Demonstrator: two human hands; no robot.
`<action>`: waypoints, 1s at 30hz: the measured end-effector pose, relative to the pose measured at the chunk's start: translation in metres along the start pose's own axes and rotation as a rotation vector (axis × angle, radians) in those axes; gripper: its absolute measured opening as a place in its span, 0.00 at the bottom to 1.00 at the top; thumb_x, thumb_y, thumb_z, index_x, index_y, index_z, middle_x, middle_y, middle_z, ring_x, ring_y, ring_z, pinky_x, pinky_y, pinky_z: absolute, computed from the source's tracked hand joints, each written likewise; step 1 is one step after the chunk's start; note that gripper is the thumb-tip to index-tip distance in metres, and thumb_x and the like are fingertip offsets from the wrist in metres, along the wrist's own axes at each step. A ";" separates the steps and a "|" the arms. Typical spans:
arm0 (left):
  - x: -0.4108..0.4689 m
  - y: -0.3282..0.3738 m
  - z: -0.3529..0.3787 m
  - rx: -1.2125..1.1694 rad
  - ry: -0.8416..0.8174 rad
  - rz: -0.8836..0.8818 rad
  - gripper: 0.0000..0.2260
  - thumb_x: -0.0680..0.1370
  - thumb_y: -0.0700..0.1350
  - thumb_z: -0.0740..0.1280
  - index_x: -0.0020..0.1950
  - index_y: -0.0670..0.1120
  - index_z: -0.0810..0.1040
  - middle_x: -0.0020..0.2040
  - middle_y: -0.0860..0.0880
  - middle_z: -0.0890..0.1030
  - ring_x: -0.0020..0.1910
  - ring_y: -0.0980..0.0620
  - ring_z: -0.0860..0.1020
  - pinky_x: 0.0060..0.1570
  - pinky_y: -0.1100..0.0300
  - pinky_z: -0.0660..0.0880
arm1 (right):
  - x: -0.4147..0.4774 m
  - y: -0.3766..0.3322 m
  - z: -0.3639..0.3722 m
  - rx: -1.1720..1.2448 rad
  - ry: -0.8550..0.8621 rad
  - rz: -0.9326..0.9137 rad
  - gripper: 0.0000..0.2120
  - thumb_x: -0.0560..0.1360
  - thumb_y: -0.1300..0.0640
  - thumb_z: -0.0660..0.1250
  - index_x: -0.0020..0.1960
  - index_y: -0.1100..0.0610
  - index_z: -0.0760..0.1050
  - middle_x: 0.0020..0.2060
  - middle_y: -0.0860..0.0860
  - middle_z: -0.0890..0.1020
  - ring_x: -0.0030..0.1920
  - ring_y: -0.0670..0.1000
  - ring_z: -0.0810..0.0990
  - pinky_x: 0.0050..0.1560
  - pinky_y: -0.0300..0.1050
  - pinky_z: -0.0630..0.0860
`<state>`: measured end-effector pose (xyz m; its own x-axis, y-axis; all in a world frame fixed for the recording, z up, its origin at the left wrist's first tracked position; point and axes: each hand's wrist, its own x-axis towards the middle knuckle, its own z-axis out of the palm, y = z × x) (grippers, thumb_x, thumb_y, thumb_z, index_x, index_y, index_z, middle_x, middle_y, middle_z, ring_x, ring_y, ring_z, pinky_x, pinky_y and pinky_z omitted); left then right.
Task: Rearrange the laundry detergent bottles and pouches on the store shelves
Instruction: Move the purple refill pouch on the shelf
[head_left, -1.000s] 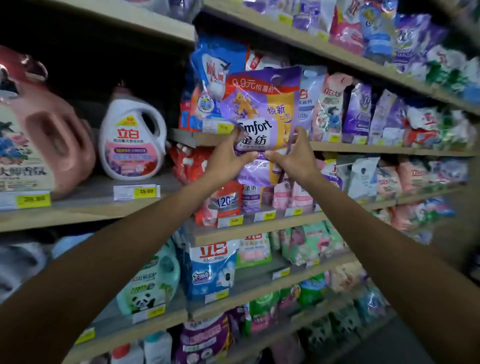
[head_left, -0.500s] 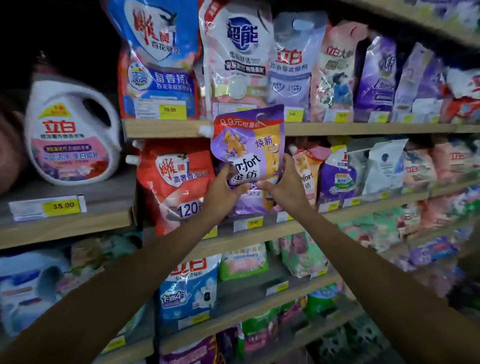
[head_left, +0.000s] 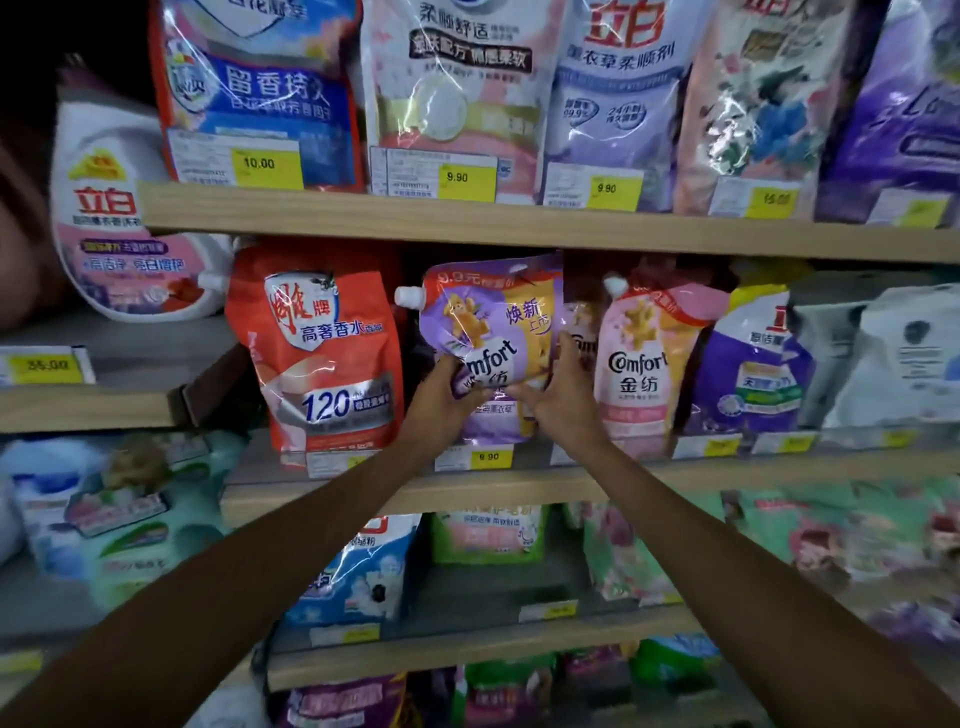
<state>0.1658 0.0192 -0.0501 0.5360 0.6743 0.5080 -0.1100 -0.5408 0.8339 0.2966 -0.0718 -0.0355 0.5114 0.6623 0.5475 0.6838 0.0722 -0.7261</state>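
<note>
A purple Comfort pouch (head_left: 488, 332) with a white spout stands upright on the middle wooden shelf (head_left: 519, 488), between a red pouch (head_left: 322, 358) and a pink Comfort pouch (head_left: 644, 358). My left hand (head_left: 441, 400) grips its lower left side. From the right, my right hand (head_left: 563, 395) grips its lower right edge. The pouch's bottom sits behind a 9.90 price tag (head_left: 475, 458).
A white detergent bottle (head_left: 119, 228) stands on the left shelf. Blue, pink and lilac pouches line the shelf above (head_left: 519, 223). More pouches fill the middle shelf to the right and the lower shelves.
Both hands have lowered the purple pouch from in front of the upper shelf into the gap on the middle shelf. The camera has moved closer to the shelves.
</note>
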 end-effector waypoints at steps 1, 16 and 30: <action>0.000 -0.004 0.001 -0.004 0.005 -0.014 0.20 0.75 0.34 0.69 0.65 0.40 0.69 0.60 0.50 0.77 0.60 0.54 0.75 0.58 0.67 0.71 | 0.001 0.004 0.003 -0.010 -0.003 0.001 0.30 0.67 0.57 0.76 0.63 0.56 0.64 0.56 0.52 0.78 0.56 0.54 0.78 0.55 0.54 0.76; 0.012 -0.029 0.013 0.175 0.049 -0.078 0.18 0.74 0.37 0.70 0.61 0.39 0.70 0.56 0.45 0.80 0.54 0.51 0.77 0.54 0.58 0.74 | 0.018 0.041 0.014 0.106 -0.082 0.024 0.32 0.70 0.58 0.73 0.68 0.58 0.60 0.60 0.52 0.77 0.56 0.51 0.78 0.57 0.51 0.76; -0.005 -0.023 0.017 0.806 0.015 -0.119 0.23 0.76 0.54 0.66 0.64 0.42 0.66 0.63 0.44 0.77 0.61 0.42 0.76 0.52 0.51 0.74 | 0.003 0.046 0.010 -0.041 -0.203 0.018 0.40 0.74 0.53 0.69 0.75 0.52 0.46 0.62 0.57 0.77 0.48 0.61 0.83 0.44 0.59 0.81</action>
<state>0.1792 0.0196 -0.0752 0.4940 0.7536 0.4337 0.5865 -0.6570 0.4736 0.3242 -0.0597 -0.0714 0.4107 0.8004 0.4366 0.6985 0.0316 -0.7149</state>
